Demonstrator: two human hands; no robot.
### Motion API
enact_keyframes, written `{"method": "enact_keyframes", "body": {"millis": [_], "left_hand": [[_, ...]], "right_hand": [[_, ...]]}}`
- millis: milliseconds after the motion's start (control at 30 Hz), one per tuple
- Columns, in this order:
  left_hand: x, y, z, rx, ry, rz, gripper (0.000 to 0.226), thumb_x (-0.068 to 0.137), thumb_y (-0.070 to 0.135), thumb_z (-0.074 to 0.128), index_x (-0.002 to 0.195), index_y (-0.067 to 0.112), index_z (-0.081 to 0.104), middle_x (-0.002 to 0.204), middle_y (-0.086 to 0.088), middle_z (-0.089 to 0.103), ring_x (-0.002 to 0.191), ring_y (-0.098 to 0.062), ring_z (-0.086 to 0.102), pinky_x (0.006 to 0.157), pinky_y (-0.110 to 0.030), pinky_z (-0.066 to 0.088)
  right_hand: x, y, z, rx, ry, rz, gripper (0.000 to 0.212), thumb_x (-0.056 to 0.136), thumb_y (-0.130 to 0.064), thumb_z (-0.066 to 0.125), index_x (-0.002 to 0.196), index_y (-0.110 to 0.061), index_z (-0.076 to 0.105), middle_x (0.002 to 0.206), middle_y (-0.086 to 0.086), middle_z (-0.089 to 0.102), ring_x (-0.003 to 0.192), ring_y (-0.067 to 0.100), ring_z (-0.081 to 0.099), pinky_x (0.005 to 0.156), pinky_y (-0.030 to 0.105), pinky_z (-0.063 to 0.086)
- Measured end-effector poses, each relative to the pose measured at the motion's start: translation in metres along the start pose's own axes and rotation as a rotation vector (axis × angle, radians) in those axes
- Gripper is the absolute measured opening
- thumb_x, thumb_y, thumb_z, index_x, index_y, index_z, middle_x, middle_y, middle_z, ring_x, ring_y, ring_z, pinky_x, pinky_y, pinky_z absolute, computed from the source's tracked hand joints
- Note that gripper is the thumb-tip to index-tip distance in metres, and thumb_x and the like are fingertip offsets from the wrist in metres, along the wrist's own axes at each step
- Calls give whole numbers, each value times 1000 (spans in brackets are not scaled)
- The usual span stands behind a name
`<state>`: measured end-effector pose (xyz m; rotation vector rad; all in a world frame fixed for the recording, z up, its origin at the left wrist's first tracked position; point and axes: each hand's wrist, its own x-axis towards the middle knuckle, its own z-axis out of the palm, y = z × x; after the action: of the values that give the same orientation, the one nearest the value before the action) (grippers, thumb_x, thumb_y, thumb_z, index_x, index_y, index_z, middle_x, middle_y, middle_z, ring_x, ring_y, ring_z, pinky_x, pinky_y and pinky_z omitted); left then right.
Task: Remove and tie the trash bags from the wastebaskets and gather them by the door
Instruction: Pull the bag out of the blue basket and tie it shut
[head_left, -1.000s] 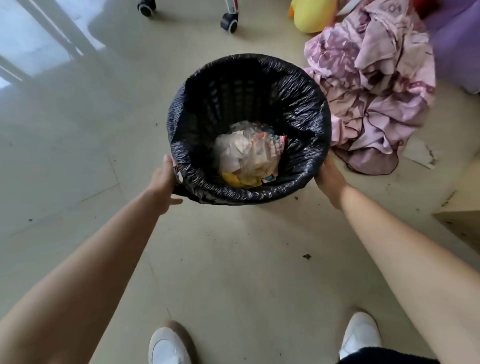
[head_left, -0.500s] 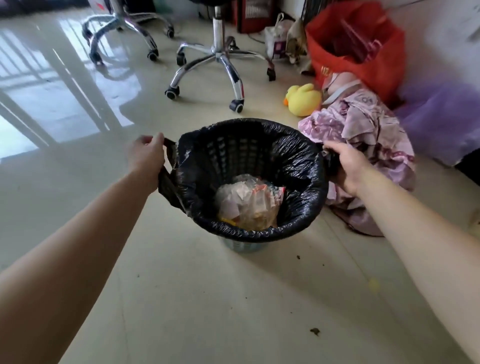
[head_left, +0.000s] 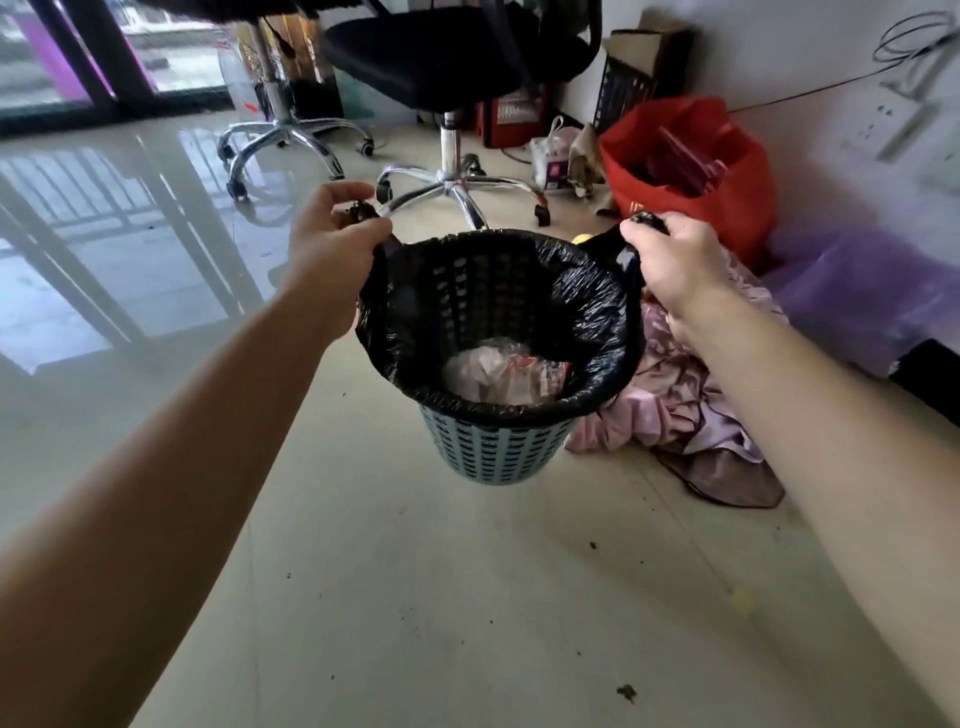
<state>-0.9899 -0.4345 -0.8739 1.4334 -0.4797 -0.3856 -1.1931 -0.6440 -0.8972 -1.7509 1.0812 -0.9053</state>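
A light blue perforated wastebasket (head_left: 493, 451) stands on the floor in front of me, lined with a black trash bag (head_left: 587, 306). Crumpled paper and plastic wrappers (head_left: 501, 376) lie at the bottom of the bag. My left hand (head_left: 332, 244) is closed on the bag's left edge, pulled up clear of the rim. My right hand (head_left: 675, 260) is closed on the bag's right edge, also raised above the rim. The bag's near side still folds over the basket rim.
Two office chairs on chrome wheeled bases (head_left: 457, 189) stand behind the basket. A red bag (head_left: 691, 171) sits by the wall at right, with pink cloth (head_left: 691, 410) heaped beside the basket and purple fabric (head_left: 852, 296) farther right. Glass doors (head_left: 78, 52) are at far left.
Both hands moved from the basket's sides to the bag's edges and lifted them off the rim. My view rose from looking straight down to looking forward across the room.
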Motion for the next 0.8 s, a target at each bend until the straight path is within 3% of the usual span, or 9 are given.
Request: {"method": "enact_keyframes", "body": {"millis": [67, 133, 267, 333, 433, 500, 567, 667, 800], "left_hand": [[1, 8, 0, -103, 29, -22, 30, 86, -6, 64, 110, 12, 59, 86, -6, 57, 61, -13, 62, 56, -25, 54], [0, 14, 4, -121, -23, -22, 31, 85, -4, 66, 109, 14, 59, 93, -10, 57, 63, -15, 62, 58, -27, 55], [-2, 16, 20, 46, -105, 122, 26, 87, 1, 68, 106, 18, 62, 77, 1, 56, 59, -8, 55, 58, -24, 52], [-4, 8, 25, 75, -77, 69, 26, 88, 1, 67, 109, 14, 62, 77, 1, 56, 60, -7, 55, 55, -21, 51], [-12, 2, 27, 2, -105, -1, 24, 87, -3, 67, 105, 12, 63, 81, -4, 57, 67, -15, 59, 56, -23, 53], [-9, 11, 27, -73, -154, 73, 21, 87, -2, 68, 100, 14, 63, 82, -5, 59, 69, -15, 59, 60, -24, 54], [-3, 22, 25, -131, -110, 96, 20, 87, 0, 68, 100, 15, 63, 80, -5, 59, 63, -11, 58, 58, -25, 52], [-4, 25, 25, -184, -92, 39, 26, 86, -1, 69, 107, 12, 58, 79, -7, 58, 50, -7, 54, 49, -23, 47], [-11, 24, 29, -200, -225, 97, 35, 88, 4, 70, 116, 10, 52, 87, -8, 64, 62, -12, 64, 53, -24, 52]], "right_hand": [[1, -5, -4, -12, 34, -16, 38, 78, -40, 61, 88, -4, 68, 78, 2, 67, 75, 19, 62, 81, 47, 54], [5, -10, -9, -52, -15, -51, 39, 73, -44, 64, 82, -6, 67, 71, -1, 65, 70, 19, 59, 73, 50, 54], [8, -31, -8, 187, -4, -60, 22, 79, -39, 68, 75, -18, 68, 71, -5, 64, 71, 15, 58, 69, 35, 49], [1, -25, -1, 70, -15, -52, 20, 85, -36, 66, 82, -17, 69, 76, -7, 66, 74, 14, 60, 72, 30, 48], [-8, -12, 4, -49, -51, -30, 28, 83, -28, 65, 92, -2, 70, 82, 1, 70, 81, 27, 68, 75, 36, 54], [-4, -24, -1, 79, 3, -68, 19, 87, -19, 65, 102, -10, 73, 86, -2, 71, 76, 15, 66, 71, 28, 55], [0, -39, -6, 193, 19, -102, 20, 89, -17, 66, 108, -16, 70, 83, -7, 67, 61, -1, 57, 58, 14, 48], [0, -41, -5, 206, -64, -75, 39, 80, -27, 73, 117, -21, 65, 105, 1, 70, 86, 7, 69, 79, 22, 56], [-4, -43, -8, 260, -102, -127, 55, 81, -29, 75, 131, -20, 55, 104, -1, 64, 99, 13, 68, 87, 23, 55]]}}
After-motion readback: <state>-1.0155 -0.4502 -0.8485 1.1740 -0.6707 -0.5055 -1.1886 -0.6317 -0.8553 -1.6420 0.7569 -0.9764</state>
